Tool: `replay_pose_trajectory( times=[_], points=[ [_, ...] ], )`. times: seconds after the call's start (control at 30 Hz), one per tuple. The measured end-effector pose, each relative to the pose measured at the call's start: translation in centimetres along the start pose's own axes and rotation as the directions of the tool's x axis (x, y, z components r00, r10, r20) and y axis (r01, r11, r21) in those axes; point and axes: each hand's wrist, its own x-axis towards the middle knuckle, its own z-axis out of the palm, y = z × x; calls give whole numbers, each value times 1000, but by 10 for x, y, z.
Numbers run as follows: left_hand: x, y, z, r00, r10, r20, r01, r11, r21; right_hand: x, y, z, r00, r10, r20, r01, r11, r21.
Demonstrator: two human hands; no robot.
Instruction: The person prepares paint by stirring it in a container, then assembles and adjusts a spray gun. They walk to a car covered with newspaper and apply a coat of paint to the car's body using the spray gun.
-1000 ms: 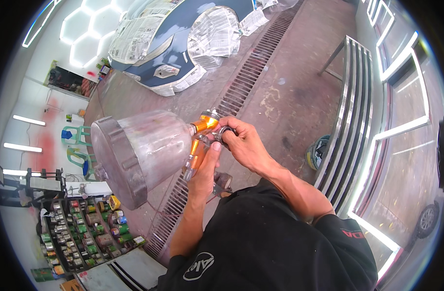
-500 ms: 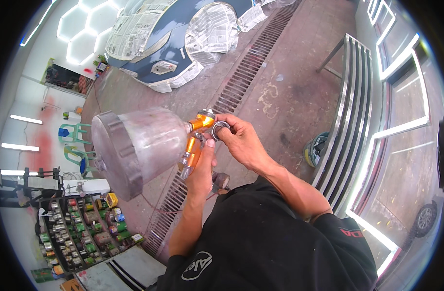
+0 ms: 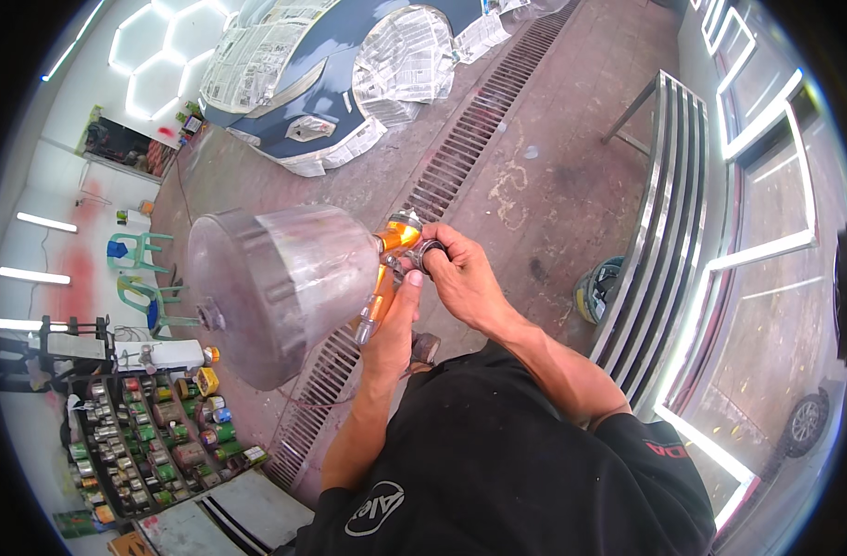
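Observation:
A spray gun point(image 3: 401, 234) with a gold body hangs in front of me, its big cloudy grey paint cup point(image 3: 294, 287) tilted out to the left. My left hand point(image 3: 391, 338) is wrapped round the gun's handle, thumb up along it. Close beside the gun's front end, my right hand point(image 3: 470, 283) is closed on a small metal ring point(image 3: 426, 248). The ring sits around a fingertip or thumb tip; its inside is dark. Whether the ring touches the gun is hard to make out.
Ahead stands a blue car point(image 3: 289, 107) masked with newspaper. A floor grate point(image 3: 460, 139) runs diagonally under my hands. To the right are a slatted metal bench point(image 3: 666, 213) and a bucket point(image 3: 590, 296). Paint cans fill a rack point(image 3: 150, 445) at lower left, near green chairs point(image 3: 141, 252).
The spray gun and both hands have shifted slightly right. The cup has turned, showing more of its end. The ring has tilted in my right fingers.

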Motion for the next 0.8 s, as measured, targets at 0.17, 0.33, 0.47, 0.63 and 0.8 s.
replay_pose_trajectory(
  times=[0.17, 0.33, 0.47, 0.63, 0.8],
  points=[
    [1, -3, -2, 1000, 19, 16, -20, 993, 117, -1, -3, -7, 994, 85, 72, -78, 993, -92],
    [2, -1, -2, 999, 14, -29, -13, 999, 37, -5, -6, -7, 995, 60, 86, -54, 996, -70],
    [4, -7, -8, 999, 14, -42, -14, 1000, -12, -8, -8, -9, 989, 93, 114, -82, 992, -92],
    [-4, -9, 2, 1000, 6, -22, -5, 1000, 28, -3, 10, -10, 999, 9, 38, -6, 997, -82],
    [-5, -11, 1, 1000, 9, -22, -8, 999, 40, -8, 0, -4, 995, 79, 55, -84, 993, 79]
  ],
)
